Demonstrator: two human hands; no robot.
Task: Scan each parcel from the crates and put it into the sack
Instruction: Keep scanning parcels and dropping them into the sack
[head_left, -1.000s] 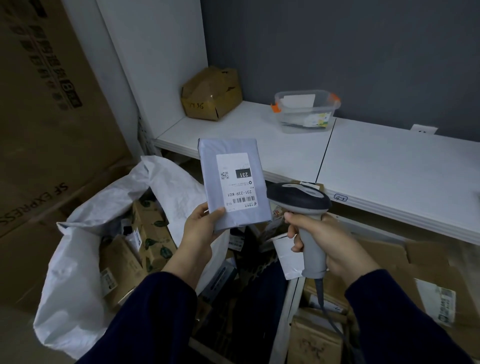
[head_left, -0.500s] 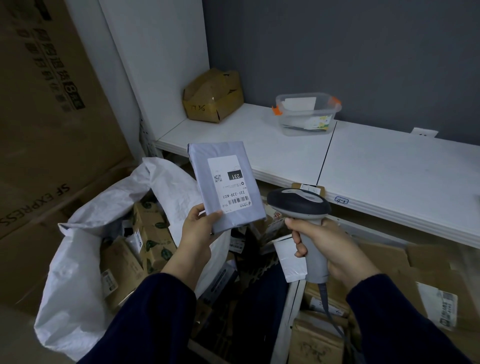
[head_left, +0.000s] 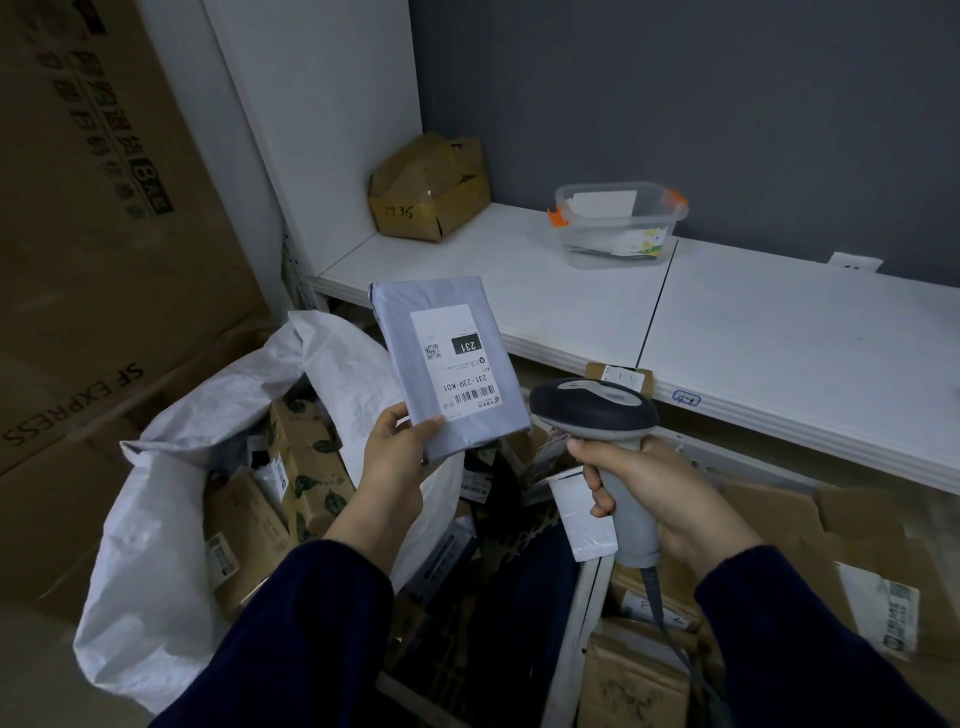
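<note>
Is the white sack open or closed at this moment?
Open. The white sack gapes at the top, and cardboard parcels show inside it.

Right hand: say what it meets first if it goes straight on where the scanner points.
Probably the grey parcel in the left hand; the nose of the scanner sits beside its lower corner, though depth is unclear.

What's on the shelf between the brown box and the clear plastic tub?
Nothing: the head view shows only bare white shelf between brown box and tub.

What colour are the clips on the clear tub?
Orange clips on the tub; head view shows them best.
</note>
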